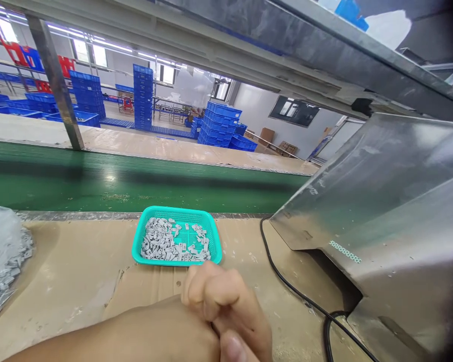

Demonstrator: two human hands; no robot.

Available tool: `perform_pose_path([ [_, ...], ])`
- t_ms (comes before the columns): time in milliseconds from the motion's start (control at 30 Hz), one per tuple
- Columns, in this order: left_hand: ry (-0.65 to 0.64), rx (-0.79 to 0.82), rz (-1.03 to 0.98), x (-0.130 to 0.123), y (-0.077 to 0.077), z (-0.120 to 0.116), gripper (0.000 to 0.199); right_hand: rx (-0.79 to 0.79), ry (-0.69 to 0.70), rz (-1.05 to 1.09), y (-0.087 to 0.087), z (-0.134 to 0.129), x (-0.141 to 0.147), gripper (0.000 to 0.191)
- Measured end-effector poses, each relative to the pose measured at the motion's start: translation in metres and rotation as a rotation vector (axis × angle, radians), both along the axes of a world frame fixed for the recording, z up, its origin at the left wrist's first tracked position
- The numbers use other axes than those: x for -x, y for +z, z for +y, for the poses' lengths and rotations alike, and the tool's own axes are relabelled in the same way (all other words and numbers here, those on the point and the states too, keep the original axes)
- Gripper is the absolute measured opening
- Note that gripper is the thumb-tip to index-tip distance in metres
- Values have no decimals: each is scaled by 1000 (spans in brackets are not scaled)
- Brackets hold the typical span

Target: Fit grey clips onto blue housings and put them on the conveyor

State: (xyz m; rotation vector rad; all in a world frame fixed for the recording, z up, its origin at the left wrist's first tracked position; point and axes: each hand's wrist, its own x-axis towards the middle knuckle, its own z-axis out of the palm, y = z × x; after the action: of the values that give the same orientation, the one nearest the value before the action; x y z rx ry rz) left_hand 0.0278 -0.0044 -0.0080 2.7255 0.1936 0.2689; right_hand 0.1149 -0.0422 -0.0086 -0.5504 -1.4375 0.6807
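At the lower middle, my right hand (pixel 241 306) is closed, its fingers curled in next to my left wrist. Anything inside those fingers is hidden. My left hand (pixel 202 332) comes in from the lower left behind its forearm; its fingers are covered or out of frame. Just beyond the hands sits a turquoise perforated plastic basket (pixel 137 247), close to the curled knuckles. Many small grey plastic parts (pixel 158 241) lie in it, heaped on the left side and scattered on the right.
A clear plastic bag (pixel 3 251) of grey parts lies at the left edge. On the right stands a bent sheet-metal housing (pixel 381 201), with a black cable (pixel 283 284) on the cardboard-covered bench (pixel 79 271). A green conveyor belt (pixel 173 183) runs behind; blue crates (pixel 219 123) are stacked farther back.
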Motion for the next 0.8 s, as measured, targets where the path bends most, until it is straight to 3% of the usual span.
perform_pose_path([
  [133, -60, 80, 30, 6, -2, -4, 10, 1, -2, 62, 2, -1, 4, 20],
  [367, -142, 220, 37, 12, 1, -3, 22, 31, 6, 68, 4, 0, 2, 19],
  [600, -108, 327, -15, 14, -5, -5, 23, 67, 35, 77, 5, -3, 1, 23],
  [800, -40, 379, -83, 13, -15, -12, 23, -107, 137, -8, 1, 3, -6, 24],
])
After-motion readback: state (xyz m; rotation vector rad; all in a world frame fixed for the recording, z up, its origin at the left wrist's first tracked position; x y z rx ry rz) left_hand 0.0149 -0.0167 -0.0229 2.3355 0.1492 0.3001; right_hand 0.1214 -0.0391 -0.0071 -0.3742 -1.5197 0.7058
